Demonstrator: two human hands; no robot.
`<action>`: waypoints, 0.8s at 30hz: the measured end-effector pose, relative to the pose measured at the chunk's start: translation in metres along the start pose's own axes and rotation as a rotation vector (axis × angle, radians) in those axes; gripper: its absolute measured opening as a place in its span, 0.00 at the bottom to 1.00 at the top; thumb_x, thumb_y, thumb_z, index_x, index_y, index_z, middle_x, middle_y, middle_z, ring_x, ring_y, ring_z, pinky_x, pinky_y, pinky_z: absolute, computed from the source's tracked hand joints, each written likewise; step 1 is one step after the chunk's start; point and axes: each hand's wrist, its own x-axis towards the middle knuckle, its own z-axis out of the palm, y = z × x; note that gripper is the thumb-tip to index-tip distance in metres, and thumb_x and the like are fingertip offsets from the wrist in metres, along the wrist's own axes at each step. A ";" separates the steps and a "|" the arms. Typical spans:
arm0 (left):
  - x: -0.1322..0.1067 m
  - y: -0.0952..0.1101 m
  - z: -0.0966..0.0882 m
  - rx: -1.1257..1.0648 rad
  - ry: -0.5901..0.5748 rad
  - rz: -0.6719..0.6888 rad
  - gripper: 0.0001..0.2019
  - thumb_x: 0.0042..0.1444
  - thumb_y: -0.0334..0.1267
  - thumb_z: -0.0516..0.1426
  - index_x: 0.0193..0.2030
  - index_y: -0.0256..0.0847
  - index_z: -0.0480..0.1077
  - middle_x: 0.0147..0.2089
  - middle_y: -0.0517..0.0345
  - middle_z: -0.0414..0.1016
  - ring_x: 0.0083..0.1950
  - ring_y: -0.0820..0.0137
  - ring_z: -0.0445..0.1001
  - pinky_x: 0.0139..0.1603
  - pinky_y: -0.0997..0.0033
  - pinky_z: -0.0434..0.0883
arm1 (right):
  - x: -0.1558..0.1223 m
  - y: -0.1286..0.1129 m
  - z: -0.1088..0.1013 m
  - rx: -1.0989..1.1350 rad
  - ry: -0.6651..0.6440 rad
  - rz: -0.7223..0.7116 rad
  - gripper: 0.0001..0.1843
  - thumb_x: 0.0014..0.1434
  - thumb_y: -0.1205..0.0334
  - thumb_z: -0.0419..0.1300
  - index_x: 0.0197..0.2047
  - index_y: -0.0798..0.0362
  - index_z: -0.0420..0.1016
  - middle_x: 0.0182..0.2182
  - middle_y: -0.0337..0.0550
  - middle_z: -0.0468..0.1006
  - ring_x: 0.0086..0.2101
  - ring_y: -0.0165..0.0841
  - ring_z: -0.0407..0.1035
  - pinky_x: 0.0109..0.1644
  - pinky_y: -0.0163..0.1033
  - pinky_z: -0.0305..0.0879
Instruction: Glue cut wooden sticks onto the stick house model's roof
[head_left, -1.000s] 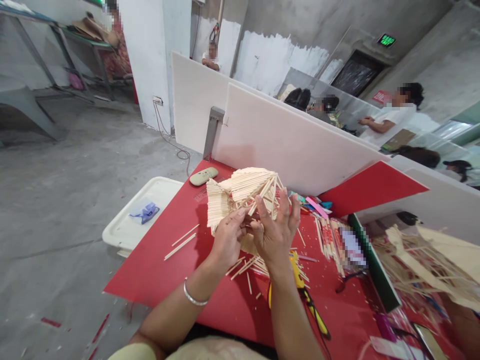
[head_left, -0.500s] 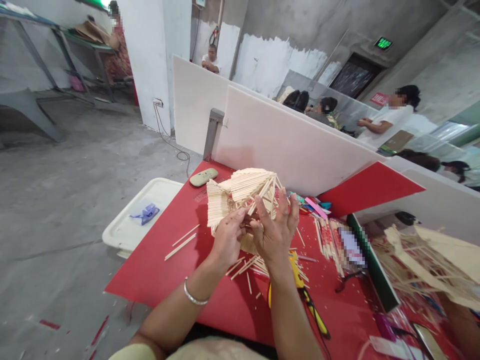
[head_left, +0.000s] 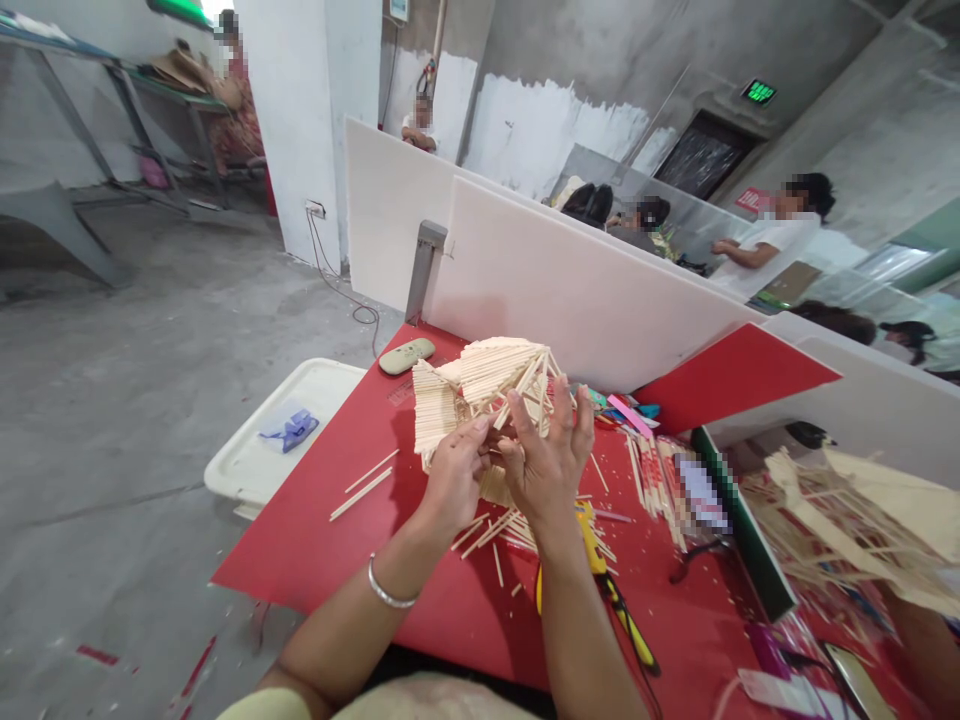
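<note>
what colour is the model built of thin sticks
The stick model is a pale cream, bare-wood colour, seen in the head view, the only view here.

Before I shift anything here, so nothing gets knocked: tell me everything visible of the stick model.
The stick model is pale and wood-like: thin sticks side by side form a sloping top panel and a left panel, with slanting sticks in an open frame at right. It is over the red table, before a white partition. The left hand and right hand are at its near side, hiding part; contact and how its base rests can't be told.
</note>
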 end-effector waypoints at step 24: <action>0.000 0.001 0.001 0.021 0.013 0.000 0.17 0.52 0.46 0.65 0.44 0.37 0.78 0.39 0.53 0.79 0.36 0.74 0.76 0.37 0.76 0.70 | -0.001 -0.002 -0.006 0.001 -0.093 0.034 0.27 0.66 0.49 0.52 0.68 0.35 0.60 0.73 0.40 0.37 0.70 0.55 0.36 0.67 0.66 0.46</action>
